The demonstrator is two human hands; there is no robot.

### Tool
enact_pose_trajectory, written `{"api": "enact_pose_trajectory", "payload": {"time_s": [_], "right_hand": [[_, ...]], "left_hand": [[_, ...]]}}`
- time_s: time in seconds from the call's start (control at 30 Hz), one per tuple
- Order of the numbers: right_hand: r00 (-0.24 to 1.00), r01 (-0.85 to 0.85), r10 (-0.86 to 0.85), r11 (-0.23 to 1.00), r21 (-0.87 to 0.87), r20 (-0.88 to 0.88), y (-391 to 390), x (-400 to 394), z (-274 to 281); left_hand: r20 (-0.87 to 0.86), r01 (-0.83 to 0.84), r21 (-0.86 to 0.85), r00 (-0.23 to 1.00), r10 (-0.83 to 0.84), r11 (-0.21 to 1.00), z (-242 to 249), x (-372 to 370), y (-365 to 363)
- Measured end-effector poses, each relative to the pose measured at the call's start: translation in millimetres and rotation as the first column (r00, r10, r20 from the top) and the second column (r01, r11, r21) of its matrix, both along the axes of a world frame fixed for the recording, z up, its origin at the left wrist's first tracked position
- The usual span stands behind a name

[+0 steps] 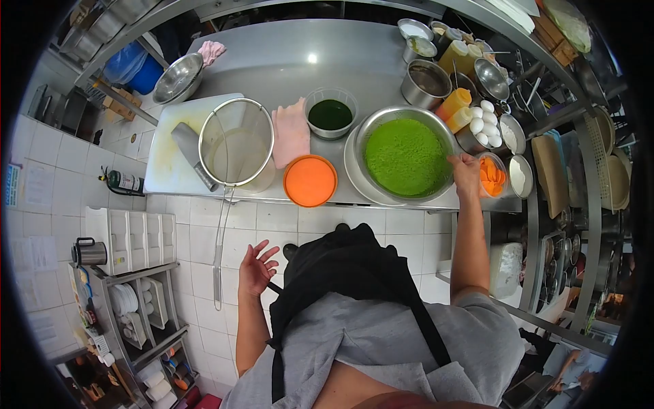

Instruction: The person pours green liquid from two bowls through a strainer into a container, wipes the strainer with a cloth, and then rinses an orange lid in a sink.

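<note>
A wide metal bowl point(361, 146) of frothy green liquid point(407, 158) stands at the counter's front edge, on a white plate or lid point(349, 167). My right hand point(465, 175) is closed on the bowl's right rim, its fingertips partly hidden. Away from the counter, in the air before my apron, my left hand point(257, 268) is open, palm up and fingers spread. A round orange container point(310, 180) sits left of the bowl. Behind it, a clear tub point(330, 112) holds dark green liquid. A long-handled strainer point(236, 142) rests over a clear container point(262, 176).
A cutting board point(174, 160) with a cleaver point(193, 155) lies at left, beside a pink cloth point(291, 131). Eggs point(485, 125), squeeze bottles point(453, 103), a metal pot point(426, 84) and a cup of orange slices point(492, 175) crowd the right. Shelving stands on both sides.
</note>
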State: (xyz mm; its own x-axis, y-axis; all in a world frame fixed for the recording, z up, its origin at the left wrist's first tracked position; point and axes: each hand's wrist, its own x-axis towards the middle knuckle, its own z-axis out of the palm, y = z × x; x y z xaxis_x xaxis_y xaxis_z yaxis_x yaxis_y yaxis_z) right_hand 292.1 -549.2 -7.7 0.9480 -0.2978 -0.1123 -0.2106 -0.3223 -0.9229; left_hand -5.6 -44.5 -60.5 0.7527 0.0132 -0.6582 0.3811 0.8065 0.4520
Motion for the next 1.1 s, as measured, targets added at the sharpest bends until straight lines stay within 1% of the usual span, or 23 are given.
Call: {"api": "enact_pose_trajectory", "payload": {"time_s": [0.07,0.1,0.17,0.2,0.27,0.37,0.43,0.5,0.53,0.6,0.67,0.7,0.73,0.8,0.87,0.93,1.0,1.03,1.1], "right_hand": [[0.998,0.037,-0.042,0.993,0.11,0.048,1.2,3.0,2.3],[0.998,0.036,-0.041,0.994,0.106,0.045,-3.1,5.5,3.2],[1.0,0.01,-0.01,0.97,0.243,0.001,-12.2,10.4,5.8],[1.0,0.009,-0.007,0.971,0.238,-0.005,-10.6,10.5,14.5],[1.0,0.025,-0.024,0.907,0.42,-0.006,1.8,9.7,42.2],[0.999,0.01,-0.023,0.889,0.458,0.023,5.5,15.8,62.8],[0.999,-0.012,-0.005,0.896,0.445,0.037,5.2,22.2,67.2],[0.998,-0.036,0.014,0.902,0.43,0.054,7.2,23.8,71.8],[0.999,-0.034,0.013,0.907,0.42,0.053,11.2,23.4,73.2],[0.998,-0.038,0.017,0.912,0.409,0.054,9.3,26.9,66.6],[0.996,-0.079,0.063,0.933,0.352,0.057,1.3,34.6,49.5],[0.996,-0.081,0.066,0.932,0.353,0.056,3.5,33.3,50.8],[0.998,-0.058,0.049,0.929,0.365,0.035,8.2,30.7,53.8],[0.999,-0.034,0.032,0.926,0.377,0.011,8.7,31.1,50.3],[0.999,-0.045,0.05,0.932,0.361,-0.006,2.0,37.0,39.0],[0.999,-0.045,0.045,0.924,0.381,0.01,4.6,35.1,40.1],[0.999,-0.047,0.039,0.915,0.401,0.029,8.4,32.8,45.4],[0.999,-0.041,0.035,0.911,0.41,0.022,11.1,30.3,51.6],[0.999,-0.035,0.032,0.907,0.42,0.015,9.5,32.6,51.6]], "left_hand": [[-0.028,0.075,0.063,0.997,-0.074,0.995,-2.4,6.5,-12.2],[-0.031,0.075,0.059,0.997,-0.073,0.995,-0.8,12.9,-18.6],[-0.086,0.186,0.177,0.981,-0.173,0.967,2.8,28.1,-30.3],[-0.06,0.233,0.264,0.973,-0.225,0.936,9.6,37.5,-39.4],[-0.045,0.356,0.414,0.927,-0.371,0.838,18.8,63.4,-57.7],[-0.01,0.47,0.608,0.81,-0.586,0.64,33.3,113.6,-94.1],[0.011,0.48,0.639,0.776,-0.63,0.601,48.4,146.8,-125.4],[0.073,0.435,0.683,0.758,-0.648,0.587,50.0,175.0,-152.8],[0.079,0.43,0.684,0.759,-0.646,0.589,50.9,187.4,-166.1],[0.064,0.39,0.616,0.841,-0.537,0.684,51.6,208.9,-189.4],[0.061,0.35,0.637,0.865,-0.498,0.686,44.9,225.2,-201.5],[0.054,0.318,0.657,0.885,-0.463,0.684,38.7,231.6,-205.1],[0.052,0.317,0.657,0.886,-0.46,0.684,30.1,238.2,-207.1],[0.068,0.296,0.547,0.917,-0.394,0.783,22.8,246.5,-210.1],[0.083,0.269,0.538,0.926,-0.367,0.799,24.5,247.0,-212.7],[0.099,0.242,0.527,0.935,-0.341,0.815,22.2,246.8,-214.8],[0.103,0.207,0.593,0.939,-0.328,0.778,19.8,245.9,-216.2],[0.104,0.206,0.593,0.939,-0.328,0.778,20.5,244.6,-216.9],[0.146,0.161,0.51,0.952,-0.269,0.845,21.4,239.7,-217.6]]}}
